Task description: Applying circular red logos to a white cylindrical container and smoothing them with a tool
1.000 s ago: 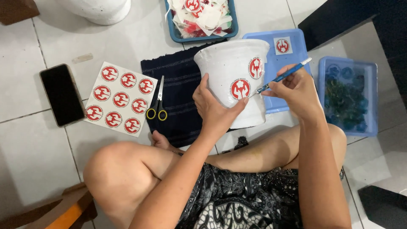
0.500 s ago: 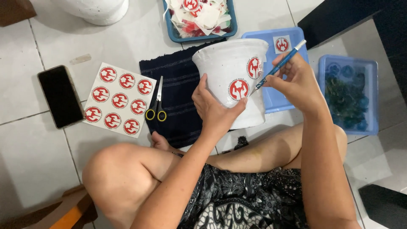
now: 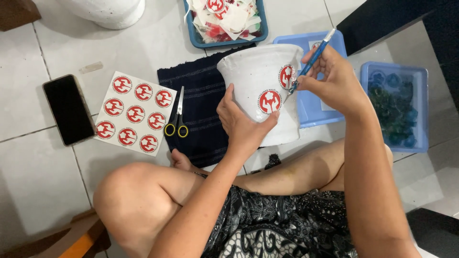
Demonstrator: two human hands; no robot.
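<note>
Left hand (image 3: 244,125) wraps the white pot's (image 3: 260,79) near side, fingers closed on it above the lap. Right hand (image 3: 334,79) pinches a blue brush (image 3: 311,59), tip touching the pot's red round sticker (image 3: 287,76).

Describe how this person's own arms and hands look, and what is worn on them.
Both arms are bare right up to the frame edge: no sleeves, gloves, watch or bracelets show. The left hand and right hand carry no visible rings, and the fingers have short, unpainted nails. The only clothing in view is a black garment with a white pattern over the lap.
</note>
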